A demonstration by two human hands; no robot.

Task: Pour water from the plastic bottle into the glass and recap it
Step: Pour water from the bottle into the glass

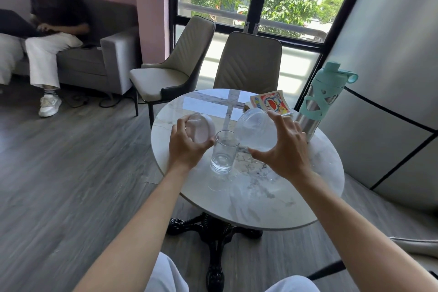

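A clear drinking glass (pixel 224 152) stands upright on the round marble table (pixel 308 187). My right hand (pixel 284 149) grips a clear, wide plastic bottle (pixel 256 129), tilted leftward with its mouth over the glass rim; a thin stream of water runs into the glass. My left hand (pixel 187 144) holds the bottle's round whitish cap (pixel 200 128) just left of the glass, above the table's edge. A little water sits in the glass bottom.
A steel bottle with a teal sleeve and lid (pixel 320 99) stands at the table's right rim. A colourful comic book (pixel 270 102) lies behind the plastic bottle. Two beige chairs (pixel 248 61) stand beyond the table. A person sits on a grey sofa (pixel 113 59) far left.
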